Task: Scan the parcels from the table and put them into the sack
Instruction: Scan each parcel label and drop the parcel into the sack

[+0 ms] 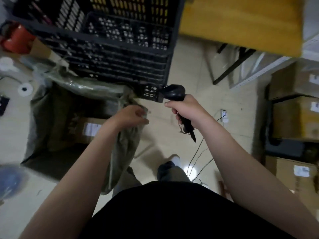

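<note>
A green sack (51,109) stands open on the floor at the left. Inside it lies a brown cardboard parcel (86,133) with a white label. My left hand (131,116) grips the sack's right rim, fingers curled over the cloth. To its right, my right hand (186,109) holds a black handheld scanner (174,93) by the handle, with the scanner's head pointing left toward the sack. A cable hangs from the scanner down to the floor.
A black slatted plastic crate (112,40) sits right behind the sack. A yellow table (241,21) stands at the upper right. Several labelled cardboard boxes (296,118) are stacked at the right. A red object (15,38) and a white tape roll (25,88) lie at the left.
</note>
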